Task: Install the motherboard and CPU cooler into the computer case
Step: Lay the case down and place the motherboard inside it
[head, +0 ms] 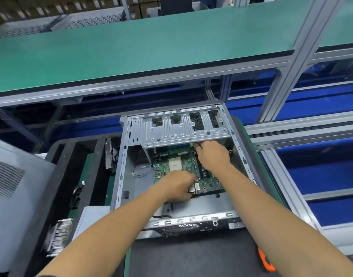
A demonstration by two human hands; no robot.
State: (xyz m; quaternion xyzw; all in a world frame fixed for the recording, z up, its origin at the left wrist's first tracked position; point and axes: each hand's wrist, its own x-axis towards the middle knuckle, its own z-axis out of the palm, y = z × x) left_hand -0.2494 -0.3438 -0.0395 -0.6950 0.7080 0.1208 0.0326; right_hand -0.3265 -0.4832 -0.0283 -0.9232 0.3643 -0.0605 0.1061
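1. Open grey sheet-metal computer case (123,156) lies on its side on the bench, open side up, straight ahead of me.
2. Green printed-circuit motherboard (191,166) sits inside the case, flat or nearly so on the floor panel, under and in front of the silver perforated drive cage (181,128) that spans the far end.
3. Pale square CPU socket (174,164) is visible on the board, uncovered, between my two hands.
4. My left hand (176,186) is at the near edge of the board, fingers curled down over the metal port block there; it appears to grip that edge.
5. My right hand (212,154) is at the far right corner of the board, just beneath the drive cage lip. Fingers are bent toward the board edge, but the tips are hidden, so I cannot tell whether they pinch it or merely press.
6. Thin black cable (140,172) loops on the case floor left of the board.
7. Orange-handled tool (266,260) lies on the dark mat (191,256) near my right forearm.
8. Finned silver metal part (58,234) rests at lower left, outside the case.
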